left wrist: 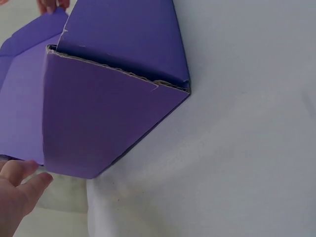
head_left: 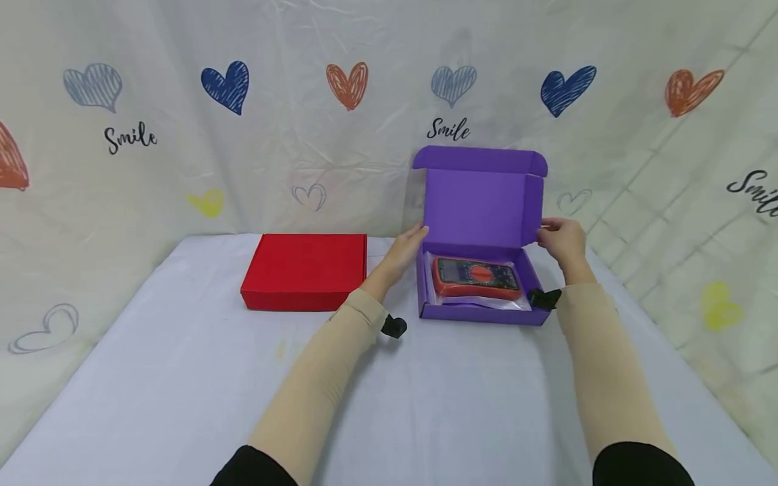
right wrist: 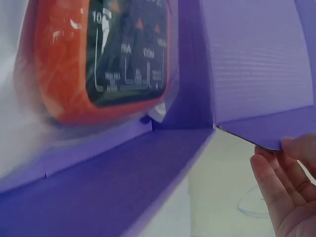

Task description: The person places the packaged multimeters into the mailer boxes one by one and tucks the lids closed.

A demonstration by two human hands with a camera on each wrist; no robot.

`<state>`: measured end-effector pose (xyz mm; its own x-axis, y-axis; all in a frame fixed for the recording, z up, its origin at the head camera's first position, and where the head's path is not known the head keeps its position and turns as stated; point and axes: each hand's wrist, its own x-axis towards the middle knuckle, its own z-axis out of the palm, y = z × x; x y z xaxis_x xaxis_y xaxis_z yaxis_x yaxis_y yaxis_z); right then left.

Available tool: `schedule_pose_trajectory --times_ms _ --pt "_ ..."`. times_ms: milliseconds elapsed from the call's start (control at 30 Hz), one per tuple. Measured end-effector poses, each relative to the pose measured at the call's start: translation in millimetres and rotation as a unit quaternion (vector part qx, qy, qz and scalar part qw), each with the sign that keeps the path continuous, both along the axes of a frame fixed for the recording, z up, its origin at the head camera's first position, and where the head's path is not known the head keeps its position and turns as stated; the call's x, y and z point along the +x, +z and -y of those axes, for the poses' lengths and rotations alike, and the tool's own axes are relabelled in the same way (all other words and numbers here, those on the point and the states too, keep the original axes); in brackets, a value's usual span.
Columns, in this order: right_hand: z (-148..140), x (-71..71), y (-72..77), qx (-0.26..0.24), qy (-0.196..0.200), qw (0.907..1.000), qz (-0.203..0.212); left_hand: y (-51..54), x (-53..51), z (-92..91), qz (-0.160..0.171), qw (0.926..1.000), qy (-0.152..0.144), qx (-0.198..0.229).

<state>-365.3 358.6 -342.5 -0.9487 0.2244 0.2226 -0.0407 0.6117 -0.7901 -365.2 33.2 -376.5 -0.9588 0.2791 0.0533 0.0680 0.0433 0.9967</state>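
Note:
A purple cardboard box (head_left: 483,312) stands with its lid (head_left: 477,206) raised. Inside it lies an orange-red multimeter (head_left: 477,278) with a dark face and a round red dial, wrapped in clear plastic (right wrist: 24,113). My right hand (head_left: 564,244) pinches the lid's right side flap (right wrist: 261,131) between thumb and fingers. At the lid's left edge is my left hand (head_left: 401,255), its fingers extended. In the left wrist view those fingers (left wrist: 34,190) touch the lower lid edge, beside the box's side wall (left wrist: 103,113).
A closed red box (head_left: 306,270) sits left of the purple one on the white-covered table (head_left: 182,378). Behind the table hangs a white sheet (head_left: 389,40) printed with hearts and "Smile". Black wrist mounts (head_left: 394,327) show near both cuffs.

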Motion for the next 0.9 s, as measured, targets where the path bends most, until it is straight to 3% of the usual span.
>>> schedule_pose_trajectory --times_ms 333,600,900 --pt "-8.0 16.4 -2.8 -0.044 0.03 0.9985 0.008 -2.9 4.7 -3.5 -0.005 0.9997 -0.009 -0.022" --pt "-7.6 14.6 2.4 0.005 0.079 0.9966 0.021 -4.2 10.0 2.2 -0.011 0.9994 -0.01 -0.03" --pt "-10.2 26.0 -1.2 0.086 0.084 0.9923 0.028 -6.7 16.9 3.3 -0.011 0.9995 -0.022 -0.019"
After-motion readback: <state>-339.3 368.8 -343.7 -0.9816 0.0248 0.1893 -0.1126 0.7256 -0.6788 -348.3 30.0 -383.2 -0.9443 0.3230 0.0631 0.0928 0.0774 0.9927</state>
